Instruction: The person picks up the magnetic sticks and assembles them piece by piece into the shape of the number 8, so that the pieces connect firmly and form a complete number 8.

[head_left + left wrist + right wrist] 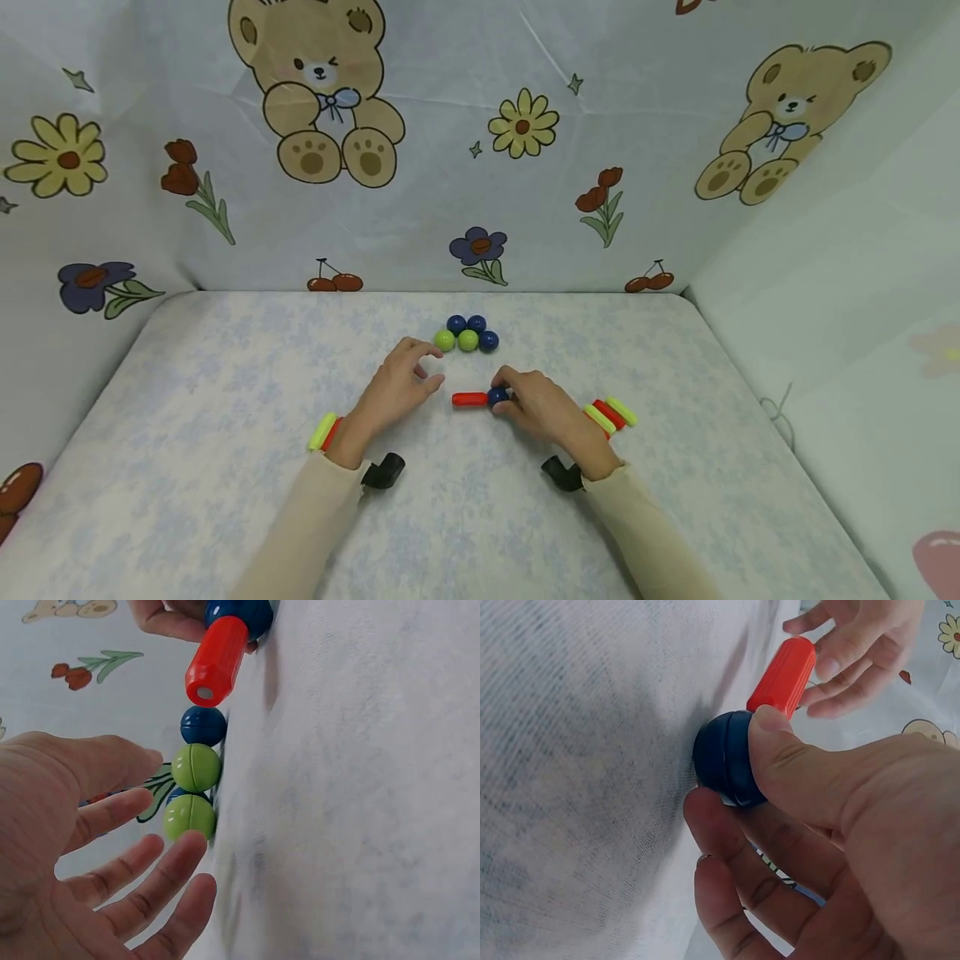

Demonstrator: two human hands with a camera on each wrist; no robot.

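Observation:
My right hand (536, 404) pinches a dark blue ball (497, 397) between thumb and fingers, low over the table. A red rod (469, 400) is joined to the ball's left side and points left; its free end with a small pale disc faces the left wrist view. To the left of the rod, my left hand (397, 383) is held with fingers spread and holds nothing. Beyond the hands, two green balls (468, 340) and several blue balls (488, 341) lie grouped; in the left wrist view a green ball (189, 817) appears just past my left fingertips.
Yellow-green and red rods (620, 411) lie beside my right wrist, and more rods (322, 432) lie by my left wrist, partly covered by it. A patterned cloth wall (427, 208) stands behind the table (465, 533), with another at the right.

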